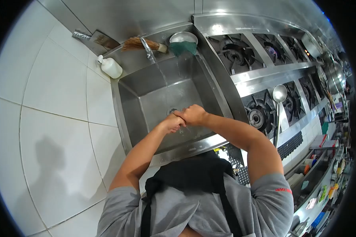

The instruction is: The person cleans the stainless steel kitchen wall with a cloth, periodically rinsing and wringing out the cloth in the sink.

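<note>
Over the stainless steel sink, my left hand and my right hand are clasped together. The fingers of each are closed around the other, and I see no tool or dish between them. Part of the fingers is hidden by the grip. Water runs in a thin stream from the faucet into the basin, beyond my hands. Just past them the drain shows on the sink floor.
On the sink's back ledge are a bamboo brush and a metal bowl with a green cloth over its rim. A white pump bottle stands at the left corner. Gas burners and a long ladle lie rightward.
</note>
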The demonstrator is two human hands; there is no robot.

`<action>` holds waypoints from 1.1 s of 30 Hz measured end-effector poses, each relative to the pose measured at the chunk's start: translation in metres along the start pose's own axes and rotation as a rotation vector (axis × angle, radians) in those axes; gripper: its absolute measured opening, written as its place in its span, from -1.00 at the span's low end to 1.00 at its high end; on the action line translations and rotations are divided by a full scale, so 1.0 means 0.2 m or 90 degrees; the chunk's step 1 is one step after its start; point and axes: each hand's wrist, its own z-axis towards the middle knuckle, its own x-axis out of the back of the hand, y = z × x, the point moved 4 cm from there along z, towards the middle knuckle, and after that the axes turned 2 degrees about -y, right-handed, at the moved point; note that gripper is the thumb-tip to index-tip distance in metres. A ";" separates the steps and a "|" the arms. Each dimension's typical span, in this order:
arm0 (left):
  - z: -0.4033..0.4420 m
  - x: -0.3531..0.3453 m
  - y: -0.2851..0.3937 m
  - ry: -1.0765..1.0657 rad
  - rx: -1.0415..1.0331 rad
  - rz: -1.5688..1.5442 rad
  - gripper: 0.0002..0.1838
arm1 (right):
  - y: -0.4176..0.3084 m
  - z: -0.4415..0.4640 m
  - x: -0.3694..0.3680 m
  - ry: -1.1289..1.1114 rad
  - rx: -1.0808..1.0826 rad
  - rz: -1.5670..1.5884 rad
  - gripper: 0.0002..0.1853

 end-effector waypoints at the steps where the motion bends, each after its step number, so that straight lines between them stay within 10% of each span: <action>1: 0.00 0.04 0.03 0.006 -0.009 -0.002 -0.92 | 0.02 0.01 0.03 0.019 -0.055 0.077 -0.65; 4: -0.19 0.06 0.20 0.010 -0.048 -0.024 -0.84 | 0.09 0.02 0.01 0.117 -0.169 0.353 -0.72; 6: -0.37 0.03 0.36 0.042 -0.271 0.001 -0.60 | 0.21 0.10 -0.19 0.247 -0.128 0.805 -0.87; 9: -0.58 -0.07 0.49 0.340 -0.716 0.528 -0.16 | 0.12 -0.06 -0.01 0.031 -0.331 1.166 -0.80; 10: -0.63 -0.12 0.54 0.449 -0.871 0.893 -0.23 | 0.09 -0.07 0.00 -0.040 -0.259 1.277 -0.77; 14: -0.61 -0.20 0.56 0.339 -1.055 1.130 -0.57 | -0.09 -0.09 -0.01 -0.357 -0.083 1.411 -0.65; 19: -0.49 -0.16 0.63 0.289 -0.961 1.238 -0.85 | -0.04 -0.07 0.07 -0.320 -0.083 1.359 -0.71; 24: -0.31 -0.21 0.72 0.422 -0.712 1.294 -0.89 | 0.24 -0.04 0.17 0.273 -0.178 0.449 -0.83; 33: -0.21 -0.29 0.55 0.407 -0.280 0.890 -0.69 | 0.24 -0.14 0.14 0.092 -0.169 0.141 -0.60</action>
